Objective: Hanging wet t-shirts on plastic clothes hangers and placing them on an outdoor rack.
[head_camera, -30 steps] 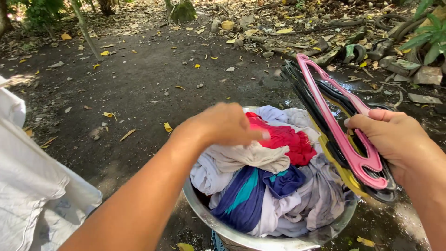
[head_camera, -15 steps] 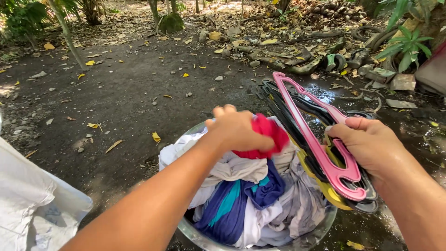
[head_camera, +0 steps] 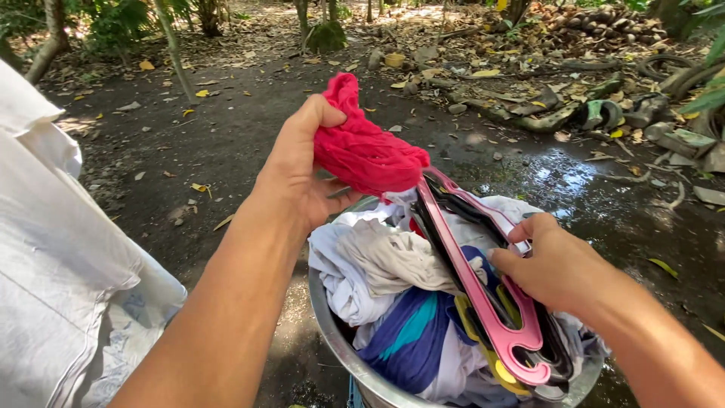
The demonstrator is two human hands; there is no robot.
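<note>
My left hand [head_camera: 298,170] grips a twisted red garment [head_camera: 364,149] and holds it up above a metal basin [head_camera: 332,332]. The basin is heaped with damp clothes, white, grey and a blue piece with a teal stripe [head_camera: 400,332]. My right hand [head_camera: 555,266] holds a bundle of plastic hangers [head_camera: 483,302] over the basin's right side: a pink one on top, black and yellow ones under it. The far ends of the hangers pass under the red garment.
White cloth [head_camera: 53,257] hangs at the left edge. The ground is dark wet dirt with yellow leaves and a puddle [head_camera: 559,174] beyond the basin. Stones, old tyres and debris [head_camera: 574,106] lie at the back right, with tree trunks [head_camera: 170,45] behind.
My left hand has closed on the red garment and lifted it out of the basin. My right hand with the hangers has swung left, over the clothes.
</note>
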